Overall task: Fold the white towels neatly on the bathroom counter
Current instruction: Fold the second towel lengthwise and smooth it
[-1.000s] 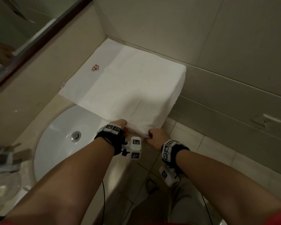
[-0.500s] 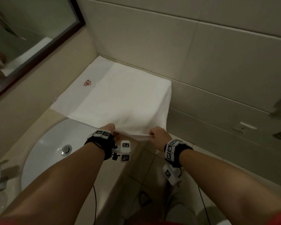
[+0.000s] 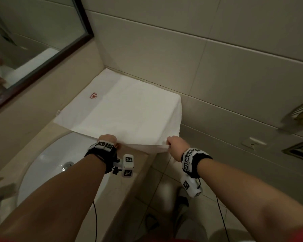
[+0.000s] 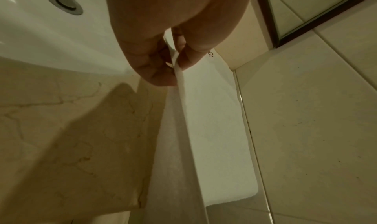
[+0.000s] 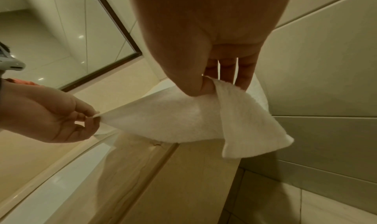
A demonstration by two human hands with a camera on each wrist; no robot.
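Note:
A white towel (image 3: 122,112) with a small red emblem (image 3: 93,96) lies spread on the beige counter (image 3: 140,165) in the corner, its right side draped over the counter's end. My left hand (image 3: 107,138) pinches the towel's near edge (image 4: 179,76) between thumb and fingers, above the sink's rim. My right hand (image 3: 173,143) pinches the near right corner (image 5: 234,114), lifted off the counter beyond its end. The edge stretches taut between both hands. In the right wrist view the left hand (image 5: 61,119) shows at the left, holding that same edge.
A white oval sink (image 3: 47,165) with a metal drain (image 3: 66,165) lies left of my left arm. A dark-framed mirror (image 3: 33,41) hangs on the left wall. Tiled walls close the corner behind the towel. Tiled floor (image 3: 166,189) lies to the right, below the counter.
Both hands have lifted the towel's near edge and moved apart, the right hand going farther right, so the edge is now stretched. The head view has tilted up.

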